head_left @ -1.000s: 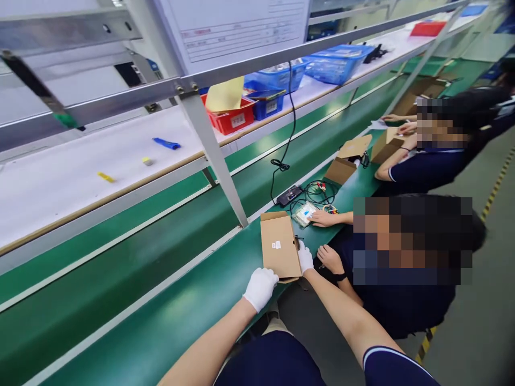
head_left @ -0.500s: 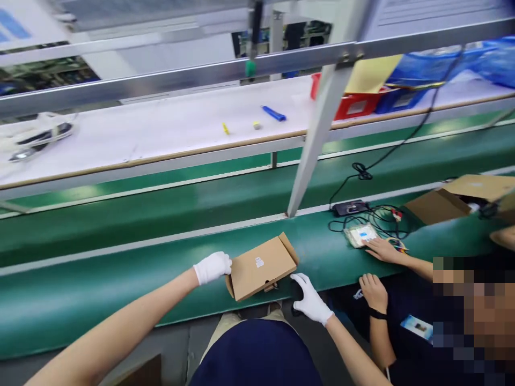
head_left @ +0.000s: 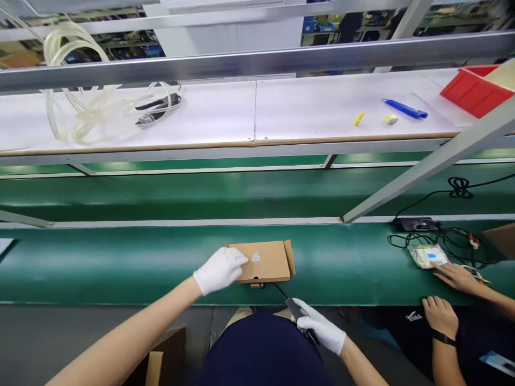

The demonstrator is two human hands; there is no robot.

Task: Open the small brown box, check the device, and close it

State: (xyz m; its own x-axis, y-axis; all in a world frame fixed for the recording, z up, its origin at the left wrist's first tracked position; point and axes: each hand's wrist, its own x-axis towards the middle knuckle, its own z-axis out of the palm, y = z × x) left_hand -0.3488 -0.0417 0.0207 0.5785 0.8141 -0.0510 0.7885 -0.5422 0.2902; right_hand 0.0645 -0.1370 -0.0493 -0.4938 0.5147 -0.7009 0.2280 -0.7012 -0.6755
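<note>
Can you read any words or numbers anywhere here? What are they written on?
No text here can be read.
White sticker on the flat brown cardboard box under the left hand: too small to read.
Blue label on the clear plastic packet: blurred.
White print on the co-worker's dark clothing: too small to make out.
Badge at the lower right: unreadable.

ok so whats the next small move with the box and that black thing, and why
Probably bring the right hand up to the box and feed the black thing in at its near edge. The left hand rests on the box on the belt, and a thin cable runs from under that edge to the black thing, held off the belt.
</note>
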